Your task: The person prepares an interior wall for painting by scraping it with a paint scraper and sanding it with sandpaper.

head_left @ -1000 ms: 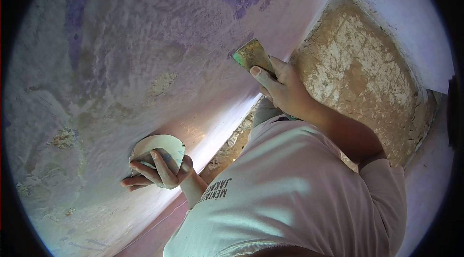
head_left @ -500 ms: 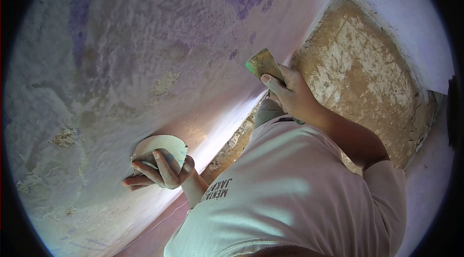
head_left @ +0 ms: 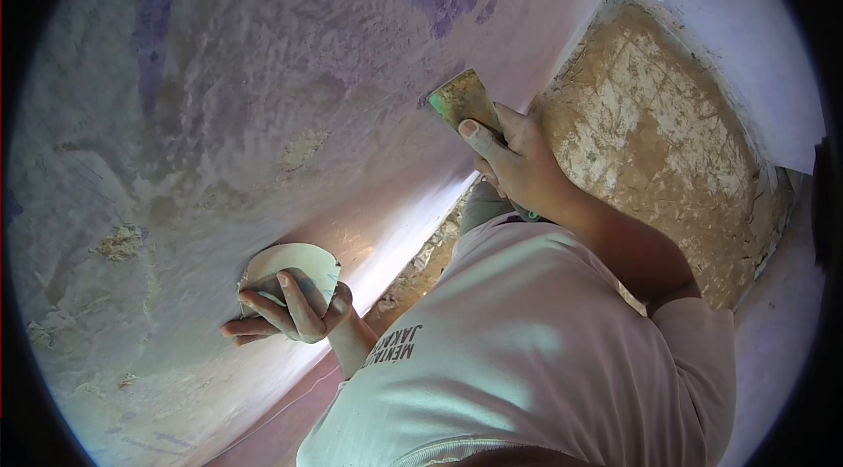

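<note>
My left hand (head_left: 303, 313) is closed round the lower edge of a pale, rounded palette (head_left: 299, 260), close to the wall. Grey smears mark the palette's face, and fingers cover part of it. Higher up, my right hand (head_left: 514, 155) grips a flat putty scraper (head_left: 465, 102) with the thumb along its near face. Its worn blade is stained brown and has a green corner. That blade overlaps the wall (head_left: 351, 115) in this view, and its handle end is hidden in my palm.
Purple paint and grey patches cover the wall, with rough chipped spots (head_left: 118, 243) low on the left. A brown, white-smeared floor (head_left: 650, 133) lies at the right, bounded by another pale wall (head_left: 720, 10). Rubble (head_left: 430, 247) runs along the wall's foot.
My right hand has moved slightly up and left with the scraper, bringing the blade further over the wall. My left hand and the palette stay nearly where they were.
</note>
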Motion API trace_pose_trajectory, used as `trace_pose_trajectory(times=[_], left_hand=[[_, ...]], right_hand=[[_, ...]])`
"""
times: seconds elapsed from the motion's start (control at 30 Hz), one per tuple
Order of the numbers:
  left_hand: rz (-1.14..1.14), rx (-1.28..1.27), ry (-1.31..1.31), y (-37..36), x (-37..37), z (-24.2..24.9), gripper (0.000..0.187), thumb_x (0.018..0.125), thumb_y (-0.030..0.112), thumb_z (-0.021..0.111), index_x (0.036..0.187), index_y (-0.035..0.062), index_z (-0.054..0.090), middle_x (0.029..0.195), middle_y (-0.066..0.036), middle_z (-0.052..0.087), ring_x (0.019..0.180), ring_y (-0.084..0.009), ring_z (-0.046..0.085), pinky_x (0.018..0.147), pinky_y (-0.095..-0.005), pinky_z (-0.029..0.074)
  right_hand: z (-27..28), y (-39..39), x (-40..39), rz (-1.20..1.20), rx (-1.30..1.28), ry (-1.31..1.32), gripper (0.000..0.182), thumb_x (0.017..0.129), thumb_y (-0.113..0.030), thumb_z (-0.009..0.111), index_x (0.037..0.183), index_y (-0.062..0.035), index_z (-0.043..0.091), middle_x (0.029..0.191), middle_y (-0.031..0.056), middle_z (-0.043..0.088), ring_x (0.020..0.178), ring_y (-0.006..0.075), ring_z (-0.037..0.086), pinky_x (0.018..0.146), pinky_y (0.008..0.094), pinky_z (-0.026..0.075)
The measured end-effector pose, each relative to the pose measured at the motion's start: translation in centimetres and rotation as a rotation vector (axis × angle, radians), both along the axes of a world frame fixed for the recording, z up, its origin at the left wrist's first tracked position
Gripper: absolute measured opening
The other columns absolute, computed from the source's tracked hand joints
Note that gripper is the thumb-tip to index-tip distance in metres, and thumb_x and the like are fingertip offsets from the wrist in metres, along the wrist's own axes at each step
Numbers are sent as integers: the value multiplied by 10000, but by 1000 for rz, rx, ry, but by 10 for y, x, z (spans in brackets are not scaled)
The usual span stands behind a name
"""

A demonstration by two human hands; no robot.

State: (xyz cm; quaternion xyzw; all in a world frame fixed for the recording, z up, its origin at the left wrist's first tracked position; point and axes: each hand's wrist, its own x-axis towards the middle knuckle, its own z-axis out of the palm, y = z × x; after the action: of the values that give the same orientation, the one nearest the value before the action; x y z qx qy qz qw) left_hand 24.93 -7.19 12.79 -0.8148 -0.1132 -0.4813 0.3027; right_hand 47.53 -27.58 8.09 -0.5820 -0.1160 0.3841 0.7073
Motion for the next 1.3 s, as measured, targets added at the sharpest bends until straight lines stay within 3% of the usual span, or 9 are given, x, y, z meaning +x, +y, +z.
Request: trace_pose_trajectory(times=[0.17,0.27,0.37,0.47,0.77,0.87,1.07,1.17,1.3], left_hand=[[-42,5,3,3,-1,1,568,856,641,410,1155,227,658,1402,-169,471,1407,-484,126,1104,-668,-39],[-26,-4,4,2,-2,1,569,852,650,414,1153,233,659,1401,-166,473,1409,-481,121,1104,-666,-44],[-36,-6,1,3,-2,0,565,851,652,419,1151,237,659,1401,-167,473,1409,-480,120,1102,-668,-49],[-49,-5,-3,3,0,0,560,855,648,418,1143,234,663,1400,-167,474,1407,-484,123,1100,-668,-56],[-49,-13,-15,2,1,0,557,865,630,412,1129,215,672,1386,-179,487,1401,-496,131,1102,-660,-58],[-49,-2,-18,4,0,-1,553,863,622,410,1121,214,679,1384,-180,489,1401,-496,132,1101,-663,-55],[-22,-23,-19,0,0,-1,558,858,631,405,1115,221,684,1384,-179,489,1400,-497,135,1093,-678,-45],[-12,-13,-17,1,-1,-1,561,859,637,403,1126,226,677,1384,-176,491,1401,-496,131,1092,-682,-39],[-32,-17,-9,1,-1,-1,562,852,638,414,1141,228,667,1388,-170,489,1403,-493,126,1085,-692,-46]], right_hand=[[-28,-9,-11,-25,39,-11,249,961,-248,570,908,-5,563,607,-31,451,527,37,398,460,240,349],[0,5,-1,13,-14,-57,210,980,-222,541,1051,-24,540,606,-57,399,482,3,338,392,194,273],[-2,-1,-1,12,2,-49,242,960,-242,563,948,-1,582,599,-26,455,527,39,396,461,245,344],[-25,-8,-9,-14,8,-46,242,961,-248,559,946,-6,577,598,-25,455,520,44,391,457,245,343],[-6,-9,-5,13,42,-6,236,955,-243,561,923,-10,565,596,-28,450,507,48,399,452,248,346],[-15,-2,-2,6,5,-63,177,981,-204,532,1009,-29,543,603,-62,406,467,4,341,396,197,277],[-8,-5,-4,-20,59,-30,242,960,-249,558,946,-8,574,592,-30,455,515,42,402,455,245,346],[-26,-5,-5,11,32,-51,193,981,-206,531,1035,-20,545,613,-57,419,472,6,345,400,194,282],[-5,0,1,25,-19,-14,232,963,-235,557,964,-3,570,612,-37,454,521,39,392,457,234,338]])
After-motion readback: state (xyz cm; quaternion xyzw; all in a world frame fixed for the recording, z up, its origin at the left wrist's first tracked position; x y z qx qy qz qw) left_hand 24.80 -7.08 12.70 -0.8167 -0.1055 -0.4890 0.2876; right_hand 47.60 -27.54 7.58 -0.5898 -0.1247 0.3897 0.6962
